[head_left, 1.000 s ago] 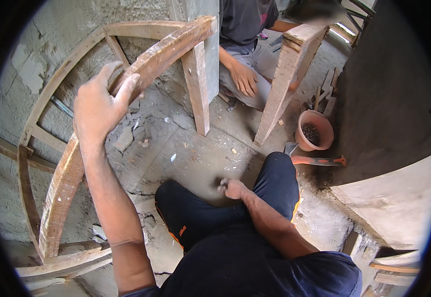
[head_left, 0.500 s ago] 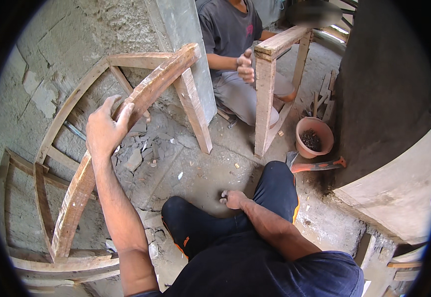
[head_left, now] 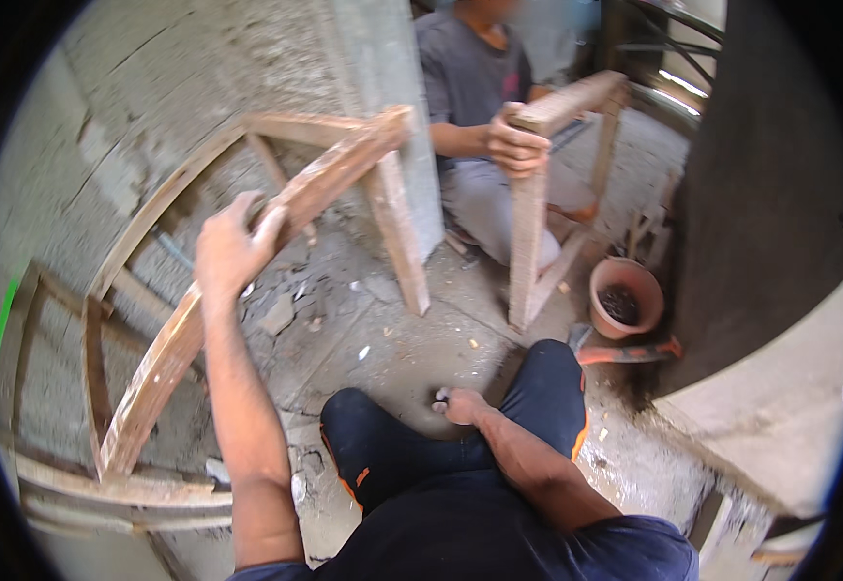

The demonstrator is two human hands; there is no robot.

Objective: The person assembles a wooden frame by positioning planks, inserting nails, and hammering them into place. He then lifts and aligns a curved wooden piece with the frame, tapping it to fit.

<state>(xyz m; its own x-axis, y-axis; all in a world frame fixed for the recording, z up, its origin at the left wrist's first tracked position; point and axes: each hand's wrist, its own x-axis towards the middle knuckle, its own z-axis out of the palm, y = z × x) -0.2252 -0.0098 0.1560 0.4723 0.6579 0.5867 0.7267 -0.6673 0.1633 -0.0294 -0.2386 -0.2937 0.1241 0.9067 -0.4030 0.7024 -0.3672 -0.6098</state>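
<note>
My left hand point(head_left: 236, 242) is wrapped over the upper curved beam point(head_left: 162, 363) of a wooden frame, thumb on one side and fingers on the other. That frame stands at the left, its short leg point(head_left: 397, 228) resting on the floor. Low between my knees, my right hand point(head_left: 464, 407) is closed. A small dark bit shows at its fingertips, too small to name. A hammer point(head_left: 630, 352) with an orange and black handle lies by my right knee.
Across from me a person point(head_left: 475, 126) sits holding a second wooden frame point(head_left: 528, 228) by its top corner. A pinkish bucket point(head_left: 627, 298) with dark small pieces stands right of it. More curved frames point(head_left: 165, 208) lean on the left wall. Rubble point(head_left: 286, 310) lies on the floor.
The person across has closed a hand round the corner of their frame. The whole view has shifted slightly. My left hand keeps its hold, and my right hand stays low between my knees.
</note>
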